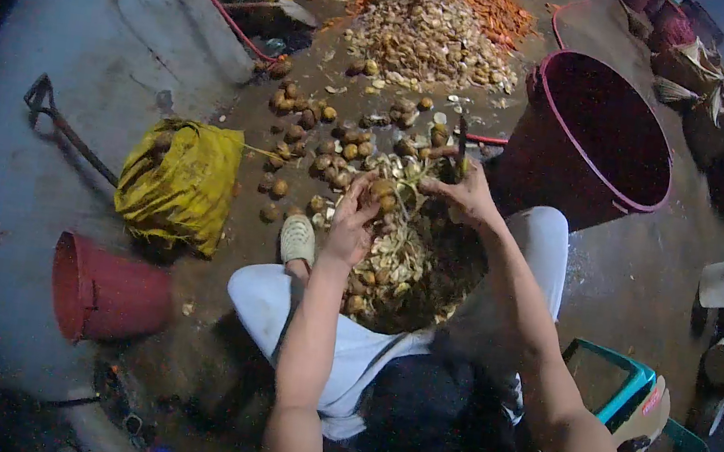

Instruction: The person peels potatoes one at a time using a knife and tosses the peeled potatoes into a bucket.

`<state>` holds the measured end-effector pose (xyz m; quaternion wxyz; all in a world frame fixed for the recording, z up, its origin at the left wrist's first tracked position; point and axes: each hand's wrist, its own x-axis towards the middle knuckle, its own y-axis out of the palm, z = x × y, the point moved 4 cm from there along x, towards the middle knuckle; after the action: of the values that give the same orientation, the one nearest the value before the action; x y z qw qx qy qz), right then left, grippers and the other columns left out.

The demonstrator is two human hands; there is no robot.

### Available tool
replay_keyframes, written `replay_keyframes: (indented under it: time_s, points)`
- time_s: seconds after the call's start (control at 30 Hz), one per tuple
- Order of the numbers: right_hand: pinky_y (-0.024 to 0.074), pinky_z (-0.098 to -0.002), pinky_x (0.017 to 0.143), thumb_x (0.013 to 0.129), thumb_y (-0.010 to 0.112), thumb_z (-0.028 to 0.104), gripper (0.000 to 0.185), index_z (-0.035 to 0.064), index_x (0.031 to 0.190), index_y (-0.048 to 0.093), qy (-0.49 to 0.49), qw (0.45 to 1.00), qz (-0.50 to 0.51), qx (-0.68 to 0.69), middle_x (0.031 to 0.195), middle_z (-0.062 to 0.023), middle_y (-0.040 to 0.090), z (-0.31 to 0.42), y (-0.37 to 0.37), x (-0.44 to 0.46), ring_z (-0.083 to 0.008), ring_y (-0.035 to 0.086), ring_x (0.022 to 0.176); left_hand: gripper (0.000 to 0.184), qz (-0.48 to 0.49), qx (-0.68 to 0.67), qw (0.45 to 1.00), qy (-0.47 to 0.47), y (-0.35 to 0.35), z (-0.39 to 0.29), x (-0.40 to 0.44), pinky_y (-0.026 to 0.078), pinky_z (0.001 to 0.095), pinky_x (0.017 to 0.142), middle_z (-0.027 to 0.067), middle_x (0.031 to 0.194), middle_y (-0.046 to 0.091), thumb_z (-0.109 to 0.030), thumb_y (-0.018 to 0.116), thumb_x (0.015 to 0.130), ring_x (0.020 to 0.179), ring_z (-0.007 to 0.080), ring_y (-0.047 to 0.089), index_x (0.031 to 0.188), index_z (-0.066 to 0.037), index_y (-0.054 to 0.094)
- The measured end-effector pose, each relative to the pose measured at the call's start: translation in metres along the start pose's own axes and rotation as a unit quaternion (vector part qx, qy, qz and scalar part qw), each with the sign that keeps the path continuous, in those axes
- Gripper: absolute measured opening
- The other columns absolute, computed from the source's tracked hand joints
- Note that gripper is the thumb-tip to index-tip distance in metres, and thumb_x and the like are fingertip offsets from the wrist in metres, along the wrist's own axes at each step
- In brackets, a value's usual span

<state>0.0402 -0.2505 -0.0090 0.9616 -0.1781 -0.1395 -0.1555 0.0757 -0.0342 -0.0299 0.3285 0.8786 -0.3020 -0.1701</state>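
Past a crinkled yellow sack [186,186], the left hand [351,225] curls partly closed around a rounded brown vegetable [381,189] above pale peelings [402,267]. The right hand [470,197] wraps its fingers around a narrow, upright blade [462,139], left of a round-rimmed maroon tub [540,162] and a stretch of smooth floor [622,280].

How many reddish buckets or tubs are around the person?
2. The large tub stands ahead, to the person's right; the smaller bucket is at the left, near the yellow sack. More may hide in the dark edges.
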Motion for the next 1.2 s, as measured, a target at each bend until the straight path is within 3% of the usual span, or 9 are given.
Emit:
replay_keyframes:
  time_s: [0.13, 0.3, 0.73, 0.83, 0.93, 1.07, 1.13, 1.17, 1.2]
  points:
    - [0.0462, -0.0296, 0.087, 0.068, 0.086, 0.018, 0.047, 0.0036, 0.105, 0.06, 0.063, 0.998, -0.009, 0.028, 0.102, -0.0031, 0.064, -0.017, 0.012, -0.002, -0.0125, 0.057, 0.096, 0.054, 0.014, 0.006, 1.0, -0.023, -0.005, 0.015, 0.0, 0.05, 0.0295, 0.082, 0.0041, 0.116, 0.057, -0.019, 0.065, 0.089, 0.1, 0.015, 0.059, 0.137, -0.007, 0.042]
    - [0.0451, -0.0302, 0.089, 0.066, 0.088, 0.021, 0.048, 0.0031, 0.102, 0.06, 0.058, 0.998, -0.001, 0.026, 0.101, -0.0035, 0.064, -0.014, 0.01, 0.0, -0.0122, 0.055, 0.097, 0.061, 0.046, 0.06, 0.997, -0.031, -0.006, 0.016, 0.0, 0.047, 0.0312, 0.094, 0.0068, 0.12, 0.059, -0.011, 0.078, 0.077, 0.11, 0.0179, 0.057, 0.128, 0.0, 0.048]
    - [0.0439, -0.0301, 0.092, 0.066, 0.087, 0.018, 0.054, -0.0007, 0.11, 0.061, 0.033, 0.998, 0.042, -0.025, 0.104, -0.0061, 0.066, -0.005, 0.004, 0.001, -0.0129, 0.057, 0.1, 0.064, 0.045, 0.212, 0.975, 0.04, 0.005, 0.003, -0.007, 0.047, 0.0308, 0.092, 0.0054, 0.115, 0.06, -0.005, 0.084, 0.069, 0.104, 0.0164, 0.058, 0.124, 0.001, 0.052]
    - [0.0487, -0.0297, 0.084, 0.068, 0.086, 0.013, 0.053, -0.0012, 0.113, 0.06, 0.028, 0.999, 0.046, 0.0, 0.103, -0.005, 0.066, -0.006, -0.002, 0.01, -0.0122, 0.059, 0.093, 0.068, 0.07, 0.245, 0.965, 0.066, 0.005, 0.002, -0.006, 0.048, 0.03, 0.091, 0.0056, 0.115, 0.06, -0.008, 0.084, 0.068, 0.104, 0.0171, 0.059, 0.126, 0.0, 0.05]
    - [0.0514, -0.0286, 0.073, 0.073, 0.081, 0.007, 0.043, 0.001, 0.109, 0.059, 0.041, 0.998, -0.025, -0.039, 0.093, -0.003, 0.065, -0.024, -0.03, 0.03, -0.0127, 0.061, 0.085, 0.07, 0.083, 0.066, 0.994, 0.025, 0.008, 0.004, -0.01, 0.048, 0.0299, 0.092, 0.0063, 0.114, 0.061, -0.008, 0.085, 0.067, 0.105, 0.0181, 0.059, 0.126, 0.0, 0.05]
    - [0.0492, -0.0307, 0.084, 0.065, 0.087, 0.012, 0.052, -0.0002, 0.108, 0.06, -0.068, 0.996, 0.015, -0.046, 0.096, -0.0024, 0.065, 0.035, 0.0, 0.008, -0.0138, 0.06, 0.091, 0.069, 0.047, 0.041, 0.997, 0.046, 0.011, 0.001, -0.008, 0.049, 0.0293, 0.092, 0.0073, 0.115, 0.06, -0.006, 0.084, 0.067, 0.104, 0.0186, 0.06, 0.127, 0.0, 0.05]
    - [0.0485, -0.0302, 0.086, 0.066, 0.087, 0.012, 0.051, -0.0006, 0.108, 0.061, -0.005, 1.0, 0.023, -0.021, 0.098, -0.004, 0.066, 0.025, -0.002, 0.011, -0.0139, 0.06, 0.093, 0.071, 0.064, 0.042, 0.996, 0.055, 0.006, 0.005, -0.006, 0.05, 0.0311, 0.093, 0.0079, 0.117, 0.059, -0.007, 0.083, 0.068, 0.105, 0.0196, 0.06, 0.129, 0.0, 0.048]
    - [0.0478, -0.03, 0.087, 0.065, 0.087, 0.012, 0.052, -0.001, 0.108, 0.061, 0.049, 0.991, -0.001, 0.128, 0.099, -0.0044, 0.066, -0.011, -0.005, 0.019, -0.0137, 0.059, 0.093, 0.071, 0.055, 0.028, 0.997, 0.047, 0.006, 0.006, -0.009, 0.049, 0.0324, 0.094, 0.0081, 0.119, 0.058, -0.008, 0.083, 0.069, 0.106, 0.0201, 0.06, 0.129, 0.0, 0.047]
    - [0.0473, -0.0299, 0.087, 0.066, 0.087, 0.012, 0.051, -0.001, 0.108, 0.062, 0.057, 0.997, -0.021, 0.051, 0.101, -0.0054, 0.066, -0.01, -0.013, 0.023, -0.0135, 0.059, 0.095, 0.071, 0.048, 0.015, 0.998, 0.044, 0.007, 0.006, -0.009, 0.049, 0.0338, 0.095, 0.0082, 0.12, 0.058, -0.009, 0.083, 0.07, 0.107, 0.0207, 0.059, 0.13, 0.0, 0.046]
